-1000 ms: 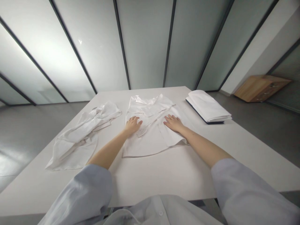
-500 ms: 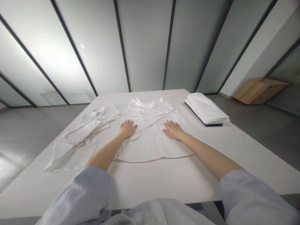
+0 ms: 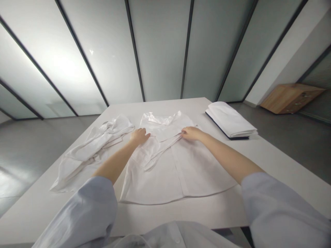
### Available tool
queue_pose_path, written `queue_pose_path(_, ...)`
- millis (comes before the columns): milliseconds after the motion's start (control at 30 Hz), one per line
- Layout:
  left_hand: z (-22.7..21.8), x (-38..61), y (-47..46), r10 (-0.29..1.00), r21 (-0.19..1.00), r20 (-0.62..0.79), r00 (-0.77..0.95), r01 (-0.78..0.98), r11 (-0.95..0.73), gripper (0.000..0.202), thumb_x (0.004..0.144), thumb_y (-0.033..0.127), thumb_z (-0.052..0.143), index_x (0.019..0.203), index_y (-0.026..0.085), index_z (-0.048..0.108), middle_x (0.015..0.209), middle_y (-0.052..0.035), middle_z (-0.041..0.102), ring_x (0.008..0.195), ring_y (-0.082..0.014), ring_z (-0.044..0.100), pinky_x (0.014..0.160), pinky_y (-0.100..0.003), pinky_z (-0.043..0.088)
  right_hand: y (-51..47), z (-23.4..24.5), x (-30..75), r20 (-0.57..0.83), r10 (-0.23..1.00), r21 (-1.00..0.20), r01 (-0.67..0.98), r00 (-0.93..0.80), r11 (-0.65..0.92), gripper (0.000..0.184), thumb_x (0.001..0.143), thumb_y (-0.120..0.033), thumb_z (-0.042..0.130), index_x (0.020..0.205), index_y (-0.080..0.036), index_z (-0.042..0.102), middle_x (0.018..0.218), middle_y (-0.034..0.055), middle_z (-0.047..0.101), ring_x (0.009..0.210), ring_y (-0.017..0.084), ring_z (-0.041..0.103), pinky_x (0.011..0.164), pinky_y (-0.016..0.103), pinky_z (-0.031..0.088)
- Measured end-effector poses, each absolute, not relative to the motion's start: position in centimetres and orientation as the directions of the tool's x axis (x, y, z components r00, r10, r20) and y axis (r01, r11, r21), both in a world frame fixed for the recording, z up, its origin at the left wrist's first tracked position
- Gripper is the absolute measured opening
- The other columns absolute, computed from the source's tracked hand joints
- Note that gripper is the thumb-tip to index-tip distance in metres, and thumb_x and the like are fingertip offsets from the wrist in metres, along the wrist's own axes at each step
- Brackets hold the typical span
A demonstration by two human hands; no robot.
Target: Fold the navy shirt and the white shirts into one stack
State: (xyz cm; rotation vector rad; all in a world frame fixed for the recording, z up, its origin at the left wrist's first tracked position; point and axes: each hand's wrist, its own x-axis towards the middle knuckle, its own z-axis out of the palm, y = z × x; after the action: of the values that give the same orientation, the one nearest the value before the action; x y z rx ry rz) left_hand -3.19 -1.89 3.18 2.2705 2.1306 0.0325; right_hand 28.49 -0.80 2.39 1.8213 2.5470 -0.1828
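Observation:
A white shirt (image 3: 160,182) lies spread on the table, its collar (image 3: 161,119) at the far end and its hem towards me. One sleeve (image 3: 155,155) is folded diagonally across its front. My left hand (image 3: 140,136) is closed on the shirt's left side, fingers curled down over the cloth and thumb pointing inward. On the other side, my right hand (image 3: 191,133) pinches the cloth near the upper end of the folded sleeve. The fabric between the two hands has soft creases.
Another white garment (image 3: 90,148) lies crumpled on the left of the white table (image 3: 207,215). At the far right stands a stack of folded white cloth (image 3: 230,119) with a dark layer under it. A wooden cabinet (image 3: 289,98) is on the floor beyond.
Both hands went from lying flat to closed on the cloth. The shirt's hem has slid towards me, and its collar area looks smoother and more spread. The crumpled garment stays put.

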Motion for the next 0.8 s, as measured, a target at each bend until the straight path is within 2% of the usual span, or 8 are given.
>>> queue_pose_path(100, 1.2, -1.6, -1.7, 0.995, 0.073, 0.078, 0.067, 0.995, -0.072, 0.053, 0.092, 0.055, 0.038, 0.129, 0.019, 0.053, 0.135, -0.0147, 0.055, 0.126, -0.0307, 0.048, 0.101, -0.044, 0.039, 0.2, -0.1, 27.9, 0.093, 0.966, -0.034, 0.969, -0.241, 0.245, 0.054, 0.092, -0.046, 0.05, 0.138, -0.019, 0.052, 0.147, 0.0139, 0.046, 0.134, 0.03, 0.043, 0.107, 0.04, 0.034)
queue_pose_path(200, -0.7, -0.9, -1.5, 0.996, 0.064, 0.077, 0.048, 0.997, -0.053, 0.059, 0.093, 0.057, 0.031, 0.133, 0.018, 0.05, 0.142, -0.0167, 0.049, 0.133, -0.0327, 0.041, 0.107, -0.051, 0.029, 0.3, -2.0, 27.4, 0.098, 0.979, -0.046, 0.982, -0.179, 0.184, 0.059, 0.095, -0.049, 0.041, 0.145, -0.019, 0.043, 0.153, 0.014, 0.037, 0.14, 0.03, 0.034, 0.11, 0.042, 0.029)
queue_pose_path(367, -1.5, -1.7, -2.2, 0.993, 0.05, 0.057, 0.105, 0.993, -0.108, 0.061, 0.093, 0.06, 0.029, 0.136, 0.021, 0.048, 0.149, -0.016, 0.041, 0.137, -0.0325, 0.036, 0.109, -0.052, 0.025, -2.1, -2.5, 27.1, 0.064, 0.984, -0.035, 0.985, -0.169, 0.171, 0.057, 0.096, -0.051, 0.035, 0.142, -0.019, 0.045, 0.149, 0.015, 0.043, 0.136, 0.032, 0.038, 0.109, 0.043, 0.03)
queue_pose_path(433, -0.7, -2.3, -3.0, 0.994, 0.049, 0.046, 0.099, 0.994, -0.102, 0.06, 0.094, 0.059, 0.025, 0.132, 0.021, 0.052, 0.143, -0.0152, 0.049, 0.133, -0.0317, 0.042, 0.107, -0.05, 0.029, -3.7, -2.1, 27.1, 0.071, 0.974, -0.007, 0.976, -0.217, 0.218, 0.057, 0.095, -0.055, 0.035, 0.138, -0.02, 0.05, 0.142, 0.0167, 0.05, 0.131, 0.033, 0.044, 0.107, 0.044, 0.031)
queue_pose_path(567, 2.2, -3.4, -4.0, 1.0, -0.016, -0.018, 0.026, 1.0, -0.026, 0.069, 0.095, 0.063, 0.017, 0.11, 0.016, 0.065, 0.113, -0.0169, 0.068, 0.111, -0.0315, 0.061, 0.101, -0.049, 0.035, -5.7, -0.8, 27.3, 0.068, 0.949, 0.035, 0.952, -0.307, 0.305, 0.058, 0.096, -0.061, 0.029, 0.121, -0.022, 0.063, 0.127, 0.0159, 0.061, 0.12, 0.031, 0.054, 0.106, 0.046, 0.029)
queue_pose_path(667, 3.7, -3.8, -3.6, 0.998, -0.065, -0.062, 0.017, 0.998, -0.021, 0.066, 0.093, 0.063, 0.024, 0.105, 0.015, 0.067, 0.111, -0.0184, 0.069, 0.109, -0.0328, 0.062, 0.098, -0.047, 0.038, -4.7, 0.5, 27.1, 0.013, 0.97, -0.039, 0.969, -0.243, 0.244, 0.052, 0.097, -0.056, 0.031, 0.118, -0.024, 0.066, 0.118, 0.0117, 0.068, 0.115, 0.03, 0.059, 0.103, 0.044, 0.035)
queue_pose_path(733, 3.5, -3.5, -2.9, 0.995, -0.045, -0.076, 0.064, 0.997, -0.068, 0.059, 0.091, 0.06, 0.034, 0.116, 0.015, 0.063, 0.117, -0.0178, 0.067, 0.112, -0.0327, 0.061, 0.095, -0.044, 0.042, -2.9, 1.2, 26.6, -0.027, 0.983, -0.144, 0.973, -0.184, 0.178, 0.048, 0.094, -0.053, 0.043, 0.131, -0.025, 0.058, 0.114, 0.0085, 0.071, 0.111, 0.029, 0.062, 0.098, 0.04, 0.04)
queue_pose_path(800, 2.6, -2.8, -2.0, 0.988, 0.007, -0.059, 0.143, 0.99, -0.142, 0.056, 0.089, 0.055, 0.041, 0.126, 0.017, 0.057, 0.125, -0.0159, 0.063, 0.117, -0.0307, 0.058, 0.094, -0.041, 0.044, -1.1, 1.5, 25.5, -0.045, 0.981, -0.285, 0.943, -0.191, 0.17, 0.057, 0.091, -0.046, 0.052, 0.144, -0.025, 0.046, 0.116, 0.0064, 0.071, 0.108, 0.026, 0.064, 0.094, 0.035, 0.044)
